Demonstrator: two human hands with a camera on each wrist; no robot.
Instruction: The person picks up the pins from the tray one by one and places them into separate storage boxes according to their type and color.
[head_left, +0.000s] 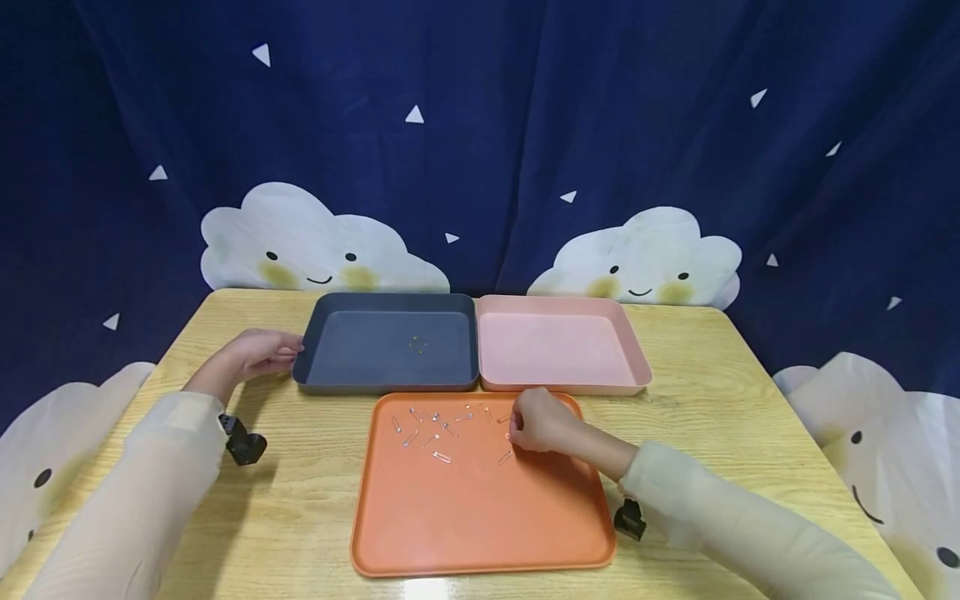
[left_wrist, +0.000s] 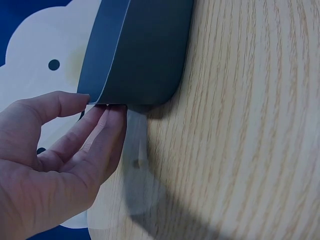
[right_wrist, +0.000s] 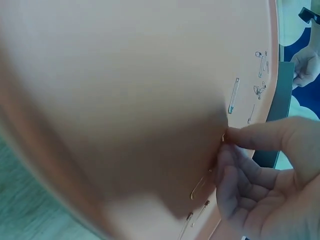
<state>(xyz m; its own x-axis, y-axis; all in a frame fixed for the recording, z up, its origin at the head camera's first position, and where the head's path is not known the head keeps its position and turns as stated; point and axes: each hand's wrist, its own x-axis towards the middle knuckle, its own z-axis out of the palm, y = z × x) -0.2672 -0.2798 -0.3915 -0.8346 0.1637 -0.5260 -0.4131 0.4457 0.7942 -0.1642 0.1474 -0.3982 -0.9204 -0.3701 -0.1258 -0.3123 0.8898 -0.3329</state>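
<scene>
My left hand (head_left: 261, 353) grips the left wall of the dark blue-grey tray (head_left: 315, 387), thumb at the rim and fingers against the outside, as the left wrist view shows. Over the upper right of the orange tray (head_left: 480, 533), my right hand (head_left: 542, 421) has thumb and forefinger pinched low at the surface. Between those fingertips a small gold-coloured safety pin (right_wrist: 223, 137) shows partly, the rest hidden. Several silver safety pins (head_left: 442, 457) lie scattered to the left of this hand. More pins (right_wrist: 199, 187), some gold-toned, lie close beside its curled fingers in the right wrist view.
Several tiny gold pieces (head_left: 417, 344) lie inside the dark tray. A pink tray (head_left: 637, 379) stands against its right side, both behind the orange tray on a wooden table (head_left: 690, 433). Behind the table hangs a dark blue curtain (head_left: 480, 150) with clouds.
</scene>
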